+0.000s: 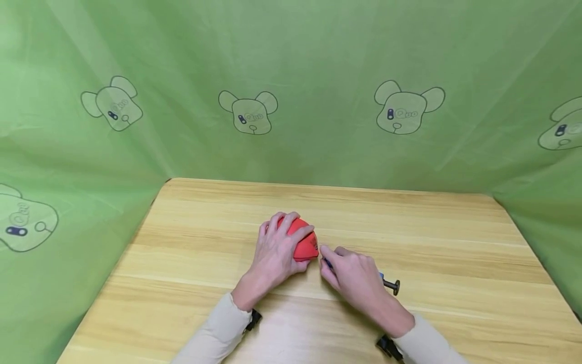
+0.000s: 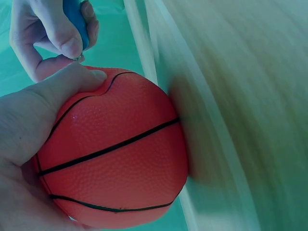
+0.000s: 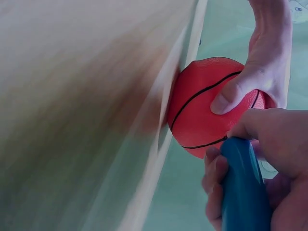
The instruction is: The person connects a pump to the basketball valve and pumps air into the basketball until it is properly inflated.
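A small red toy basketball (image 1: 304, 247) with black seam lines sits on the wooden table, looking slightly dented. My left hand (image 1: 274, 253) holds it from the left, fingers spread over the top and thumb pressing its near side. My right hand (image 1: 356, 278) grips a blue hand pump (image 3: 244, 187) just right of the ball. The pump's black T-shaped handle (image 1: 393, 287) sticks out behind that hand. In the left wrist view, a small metal tip shows at the right fingertips, close against the ball. Whether it is inside the ball I cannot tell.
The light wooden table (image 1: 204, 217) spreads around both hands. Green cloth (image 1: 318, 151) with printed bear heads hangs behind and at both sides. Black straps (image 1: 389, 348) sit at the wrists, by the pale sleeves (image 1: 213, 328).
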{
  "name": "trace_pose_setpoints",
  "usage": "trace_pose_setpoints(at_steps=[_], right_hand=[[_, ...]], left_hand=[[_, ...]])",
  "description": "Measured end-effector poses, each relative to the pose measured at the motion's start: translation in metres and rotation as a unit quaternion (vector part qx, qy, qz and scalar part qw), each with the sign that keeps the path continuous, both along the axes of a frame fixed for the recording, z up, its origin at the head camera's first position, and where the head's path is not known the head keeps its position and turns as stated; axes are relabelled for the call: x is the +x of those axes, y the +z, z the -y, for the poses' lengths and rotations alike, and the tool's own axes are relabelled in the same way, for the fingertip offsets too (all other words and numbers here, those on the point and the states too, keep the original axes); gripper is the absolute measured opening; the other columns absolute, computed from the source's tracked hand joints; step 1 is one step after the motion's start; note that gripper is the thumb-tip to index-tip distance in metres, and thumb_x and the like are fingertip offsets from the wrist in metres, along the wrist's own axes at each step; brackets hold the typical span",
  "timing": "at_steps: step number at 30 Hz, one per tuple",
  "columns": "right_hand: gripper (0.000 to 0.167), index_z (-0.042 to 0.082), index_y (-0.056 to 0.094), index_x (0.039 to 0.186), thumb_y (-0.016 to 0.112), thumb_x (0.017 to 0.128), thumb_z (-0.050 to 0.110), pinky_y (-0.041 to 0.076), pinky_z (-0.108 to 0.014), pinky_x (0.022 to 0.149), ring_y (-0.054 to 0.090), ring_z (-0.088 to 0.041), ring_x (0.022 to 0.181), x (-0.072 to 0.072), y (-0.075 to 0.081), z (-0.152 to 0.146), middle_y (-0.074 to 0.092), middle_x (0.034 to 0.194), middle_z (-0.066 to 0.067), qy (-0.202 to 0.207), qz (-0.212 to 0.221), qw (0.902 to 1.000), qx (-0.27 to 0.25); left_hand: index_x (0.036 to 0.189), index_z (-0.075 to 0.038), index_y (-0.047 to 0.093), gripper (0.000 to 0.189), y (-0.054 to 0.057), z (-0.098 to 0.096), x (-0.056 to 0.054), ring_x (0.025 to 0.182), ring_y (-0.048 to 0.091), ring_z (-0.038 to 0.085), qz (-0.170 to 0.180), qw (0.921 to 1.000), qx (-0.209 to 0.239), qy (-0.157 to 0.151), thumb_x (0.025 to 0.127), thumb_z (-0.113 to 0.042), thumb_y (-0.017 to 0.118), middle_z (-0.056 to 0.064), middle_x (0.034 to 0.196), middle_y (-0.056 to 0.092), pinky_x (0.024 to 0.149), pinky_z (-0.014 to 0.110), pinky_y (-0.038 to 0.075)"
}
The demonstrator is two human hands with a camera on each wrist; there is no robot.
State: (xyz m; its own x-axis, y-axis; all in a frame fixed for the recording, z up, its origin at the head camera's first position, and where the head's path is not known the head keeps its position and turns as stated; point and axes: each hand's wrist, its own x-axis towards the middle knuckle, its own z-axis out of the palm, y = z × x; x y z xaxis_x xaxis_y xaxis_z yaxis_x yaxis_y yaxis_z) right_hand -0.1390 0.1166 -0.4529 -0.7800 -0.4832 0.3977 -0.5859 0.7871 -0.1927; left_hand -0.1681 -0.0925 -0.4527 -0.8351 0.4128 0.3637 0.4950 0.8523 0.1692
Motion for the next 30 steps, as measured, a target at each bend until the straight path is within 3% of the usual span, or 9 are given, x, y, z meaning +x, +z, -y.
trace_pose_setpoints(at_steps=[5, 11, 21, 25, 30], right_hand=[[0.022, 0.022, 0.049, 0.082, 0.067, 0.092, 0.017, 0.025, -0.022, 0.042, 0.031, -0.003, 0.047, -0.0013, 0.0039, 0.0009, 0.033, 0.057, 0.013, -0.014, 0.073, 0.9969, -0.026], [0.021, 0.020, 0.048, 0.083, 0.067, 0.091, 0.017, 0.024, -0.022, 0.041, 0.030, -0.003, 0.047, -0.0004, 0.0032, 0.0006, 0.033, 0.059, 0.012, -0.002, 0.029, 0.9995, -0.010], [0.014, 0.018, 0.053, 0.087, 0.066, 0.090, 0.016, 0.026, -0.022, 0.042, 0.030, -0.004, 0.049, 0.0037, -0.0001, -0.0043, 0.035, 0.061, 0.009, 0.007, -0.002, 1.0000, 0.005], [0.013, 0.017, 0.053, 0.088, 0.066, 0.090, 0.016, 0.026, -0.022, 0.042, 0.030, -0.004, 0.049, 0.0044, -0.0002, -0.0035, 0.037, 0.062, 0.008, 0.006, -0.002, 1.0000, 0.004], [0.019, 0.019, 0.050, 0.084, 0.067, 0.091, 0.016, 0.025, -0.021, 0.042, 0.030, -0.003, 0.048, 0.0031, 0.0027, -0.0014, 0.033, 0.059, 0.011, 0.004, 0.032, 0.9994, -0.011]], left_hand=[[0.134, -0.031, 0.065, 0.069, 0.0001, -0.0001, -0.0006, 0.129, 0.042, 0.031, 0.017, 0.9999, -0.001, 0.003, 0.071, -0.049, 0.088, 0.005, 0.142, 0.049, 0.097, 0.052, 0.040], [0.135, -0.033, 0.065, 0.069, 0.0010, 0.0003, -0.0013, 0.130, 0.042, 0.031, 0.018, 0.9998, -0.007, 0.003, 0.071, -0.049, 0.087, 0.004, 0.142, 0.049, 0.097, 0.051, 0.040], [0.134, -0.033, 0.065, 0.069, 0.0009, -0.0045, 0.0005, 0.129, 0.043, 0.030, 0.024, 0.9997, -0.008, -0.001, 0.071, -0.050, 0.087, 0.005, 0.142, 0.049, 0.096, 0.051, 0.041], [0.134, -0.034, 0.065, 0.070, 0.0012, -0.0036, 0.0004, 0.129, 0.042, 0.030, 0.025, 0.9997, -0.007, 0.000, 0.070, -0.050, 0.088, 0.004, 0.142, 0.049, 0.095, 0.050, 0.041], [0.134, -0.034, 0.066, 0.068, 0.0017, -0.0002, -0.0012, 0.129, 0.042, 0.030, 0.023, 0.9997, 0.001, -0.004, 0.071, -0.048, 0.088, 0.004, 0.143, 0.049, 0.096, 0.050, 0.041]])
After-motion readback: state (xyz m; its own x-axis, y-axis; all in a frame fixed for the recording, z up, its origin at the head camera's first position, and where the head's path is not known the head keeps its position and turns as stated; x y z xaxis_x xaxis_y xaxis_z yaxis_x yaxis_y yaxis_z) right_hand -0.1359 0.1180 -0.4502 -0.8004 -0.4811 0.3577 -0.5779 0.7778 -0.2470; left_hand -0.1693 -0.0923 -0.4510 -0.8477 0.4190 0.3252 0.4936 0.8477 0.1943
